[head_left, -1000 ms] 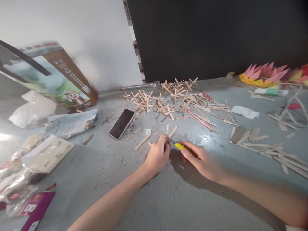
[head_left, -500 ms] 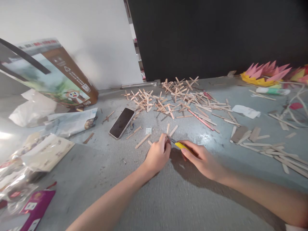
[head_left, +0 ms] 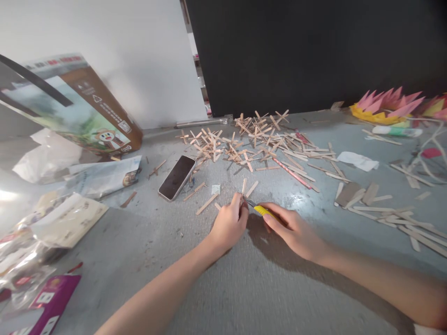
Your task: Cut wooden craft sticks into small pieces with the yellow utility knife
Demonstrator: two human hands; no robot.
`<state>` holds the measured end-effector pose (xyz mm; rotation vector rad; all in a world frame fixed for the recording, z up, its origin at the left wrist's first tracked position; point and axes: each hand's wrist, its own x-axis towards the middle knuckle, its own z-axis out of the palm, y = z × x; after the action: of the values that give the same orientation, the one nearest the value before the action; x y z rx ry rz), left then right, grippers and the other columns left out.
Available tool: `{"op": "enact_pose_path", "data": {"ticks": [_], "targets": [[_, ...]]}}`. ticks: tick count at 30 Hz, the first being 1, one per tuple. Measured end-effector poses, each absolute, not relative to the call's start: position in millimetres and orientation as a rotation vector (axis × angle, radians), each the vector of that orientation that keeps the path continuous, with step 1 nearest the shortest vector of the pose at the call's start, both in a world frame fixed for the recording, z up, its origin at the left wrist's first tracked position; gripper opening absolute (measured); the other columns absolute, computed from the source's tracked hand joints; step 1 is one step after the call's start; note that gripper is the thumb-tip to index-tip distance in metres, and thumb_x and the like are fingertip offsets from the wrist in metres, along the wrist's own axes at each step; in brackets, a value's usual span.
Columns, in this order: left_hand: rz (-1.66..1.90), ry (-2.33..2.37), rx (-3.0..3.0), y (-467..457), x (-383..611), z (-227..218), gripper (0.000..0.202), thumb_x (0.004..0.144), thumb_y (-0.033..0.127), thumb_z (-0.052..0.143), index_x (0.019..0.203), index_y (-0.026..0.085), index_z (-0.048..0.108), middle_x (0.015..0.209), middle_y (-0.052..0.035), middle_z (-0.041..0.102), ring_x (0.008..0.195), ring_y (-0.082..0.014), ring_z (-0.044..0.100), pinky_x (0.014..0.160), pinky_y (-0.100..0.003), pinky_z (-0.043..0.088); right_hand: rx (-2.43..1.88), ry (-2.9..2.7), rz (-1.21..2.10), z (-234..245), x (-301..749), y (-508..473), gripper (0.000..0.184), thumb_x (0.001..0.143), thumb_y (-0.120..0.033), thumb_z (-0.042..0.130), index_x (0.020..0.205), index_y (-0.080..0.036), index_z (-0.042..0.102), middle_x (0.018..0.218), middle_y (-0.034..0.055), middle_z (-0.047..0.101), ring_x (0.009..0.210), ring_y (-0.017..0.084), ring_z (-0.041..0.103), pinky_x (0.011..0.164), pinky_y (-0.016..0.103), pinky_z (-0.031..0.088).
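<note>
My left hand (head_left: 227, 224) is closed on a thin wooden craft stick (head_left: 244, 186), which stands up above the fingers. My right hand (head_left: 296, 232) grips a yellow utility knife (head_left: 262, 212), its blade pointing left and meeting the stick by my left fingertips. Whether the blade has bitten into the wood is too small to tell. Just behind the fingers another loose stick (head_left: 252, 189) lies on the grey table (head_left: 195, 288). To the left of them are a further stick (head_left: 206, 204) and a small pale square scrap (head_left: 215, 189).
A heap of crossed sticks (head_left: 213, 145) spreads at the back, with a red patterned strip (head_left: 291, 173) beside it. Left stand a phone (head_left: 177, 177) and a paper bag (head_left: 104, 109). Loose sticks (head_left: 401, 218), a glue tube (head_left: 397, 131) and a pink-and-yellow paper crown (head_left: 384, 109) lie right.
</note>
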<state>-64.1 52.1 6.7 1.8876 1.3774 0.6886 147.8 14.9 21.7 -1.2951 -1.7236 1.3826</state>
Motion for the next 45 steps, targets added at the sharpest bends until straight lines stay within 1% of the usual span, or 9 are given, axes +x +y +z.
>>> {"op": "enact_pose_path", "data": {"ticks": [8, 12, 17, 23, 28, 32, 38, 42, 45], "targets": [[0.694, 1.38, 1.899, 52.2, -63.7, 9.0, 0.009, 0.101, 0.02, 0.043, 0.099, 0.024, 0.051, 0.069, 0.0038, 0.057, 0.061, -0.0154, 0.056, 0.061, -0.026, 0.034, -1.31, -1.724, 1.37, 18.5, 148.3, 14.9, 0.049, 0.108, -0.061, 0.046, 0.136, -0.025, 0.063, 0.081, 0.0004, 0.058, 0.067, 0.016, 0.047, 0.059, 0.03, 0.035], [0.692, 1.383, 1.906, 52.0, -63.5, 9.1, 0.009, 0.101, 0.02, 0.043, 0.098, 0.024, 0.05, 0.069, 0.0036, 0.057, 0.061, -0.0157, 0.057, 0.061, -0.026, 0.034, -1.303, -1.726, 1.37, 19.2, 148.3, 15.2, 0.047, 0.109, -0.06, 0.047, 0.135, -0.024, 0.064, 0.08, -0.0002, 0.057, 0.067, 0.015, 0.047, 0.059, 0.03, 0.036], [0.679, 1.387, 1.898, 51.8, -63.1, 10.4, 0.009, 0.101, 0.02, 0.042, 0.099, 0.024, 0.05, 0.068, 0.0042, 0.056, 0.06, -0.0155, 0.055, 0.061, -0.026, 0.033, -1.31, -1.728, 1.359, 19.3, 148.5, 15.1, 0.046, 0.109, -0.06, 0.047, 0.135, -0.025, 0.064, 0.081, -0.0001, 0.059, 0.068, 0.015, 0.048, 0.06, 0.03, 0.035], [0.696, 1.383, 1.922, 52.3, -63.6, 8.4, 0.008, 0.101, 0.02, 0.043, 0.098, 0.024, 0.049, 0.069, 0.0044, 0.056, 0.061, -0.0154, 0.056, 0.064, -0.027, 0.034, -1.319, -1.72, 1.362, 17.5, 148.2, 14.6, 0.046, 0.109, -0.061, 0.046, 0.133, -0.025, 0.063, 0.082, 0.0002, 0.06, 0.068, 0.016, 0.05, 0.06, 0.031, 0.035], [0.693, 1.378, 1.921, 52.4, -64.1, 6.6, 0.008, 0.101, 0.02, 0.043, 0.099, 0.024, 0.05, 0.069, 0.0045, 0.056, 0.06, -0.0154, 0.055, 0.062, -0.027, 0.032, -1.306, -1.71, 1.37, 15.4, 148.3, 14.7, 0.044, 0.109, -0.061, 0.048, 0.129, -0.025, 0.064, 0.082, -0.0001, 0.059, 0.067, 0.016, 0.049, 0.06, 0.031, 0.034], [0.685, 1.382, 1.908, 52.0, -63.7, 7.7, 0.007, 0.1, 0.02, 0.043, 0.099, 0.025, 0.049, 0.066, 0.0054, 0.054, 0.057, -0.0153, 0.053, 0.06, -0.027, 0.03, -1.318, -1.713, 1.358, 15.6, 148.3, 14.5, 0.044, 0.108, -0.06, 0.048, 0.13, -0.025, 0.064, 0.08, -0.0004, 0.058, 0.067, 0.016, 0.049, 0.06, 0.031, 0.034], [0.679, 1.387, 1.899, 51.8, -63.0, 9.6, 0.007, 0.101, 0.022, 0.043, 0.097, 0.025, 0.047, 0.067, 0.005, 0.053, 0.058, -0.0156, 0.053, 0.061, -0.027, 0.031, -1.312, -1.731, 1.339, 16.2, 148.4, 14.7, 0.046, 0.108, -0.06, 0.047, 0.132, -0.025, 0.065, 0.08, 0.0009, 0.059, 0.068, 0.017, 0.051, 0.06, 0.031, 0.037], [0.683, 1.372, 1.912, 52.2, -63.7, 7.6, 0.006, 0.102, 0.023, 0.043, 0.099, 0.024, 0.048, 0.069, 0.0045, 0.054, 0.06, -0.0157, 0.054, 0.062, -0.028, 0.032, -1.317, -1.73, 1.33, 16.5, 148.0, 14.4, 0.047, 0.108, -0.06, 0.047, 0.133, -0.024, 0.066, 0.08, 0.0015, 0.06, 0.068, 0.017, 0.051, 0.06, 0.03, 0.038], [0.693, 1.373, 1.935, 52.2, -64.4, 6.2, 0.008, 0.101, 0.021, 0.043, 0.097, 0.024, 0.049, 0.072, 0.0032, 0.058, 0.062, -0.0157, 0.055, 0.063, -0.027, 0.033, -1.314, -1.747, 1.304, 16.7, 148.0, 14.2, 0.049, 0.109, -0.06, 0.046, 0.134, -0.023, 0.066, 0.08, 0.0026, 0.062, 0.069, 0.017, 0.052, 0.058, 0.03, 0.038]]}}
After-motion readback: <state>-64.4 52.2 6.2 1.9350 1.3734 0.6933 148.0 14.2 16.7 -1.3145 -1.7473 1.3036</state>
